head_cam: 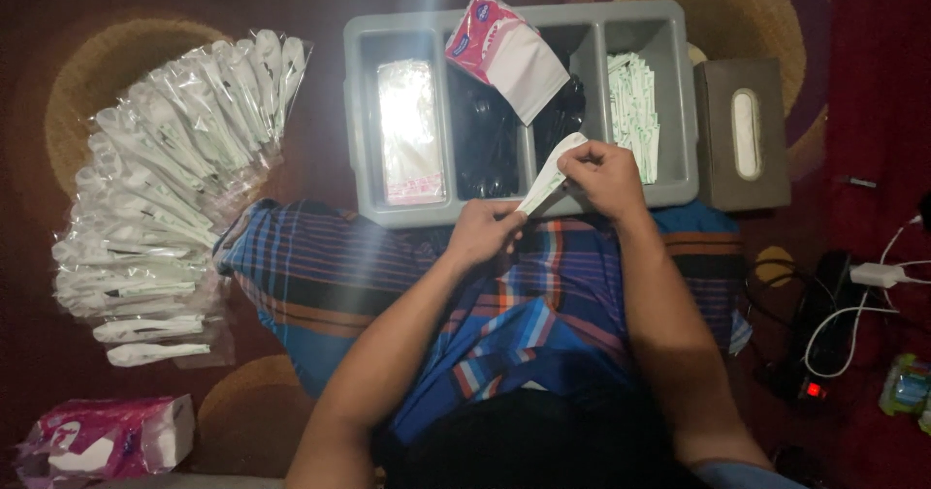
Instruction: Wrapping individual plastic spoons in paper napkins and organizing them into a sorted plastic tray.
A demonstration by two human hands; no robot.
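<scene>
At the frame's centre, my left hand (482, 233) pinches the lower end of a white wrapped spoon packet (548, 176) and my right hand (603, 171) grips its top, just before the grey tray (684, 101). I judge that steady, even tension keeps the wrapper flat and untwisted.

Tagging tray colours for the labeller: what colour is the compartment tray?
Grey plastic compartment tray, shown best in the head view, just beyond both hands.
</scene>
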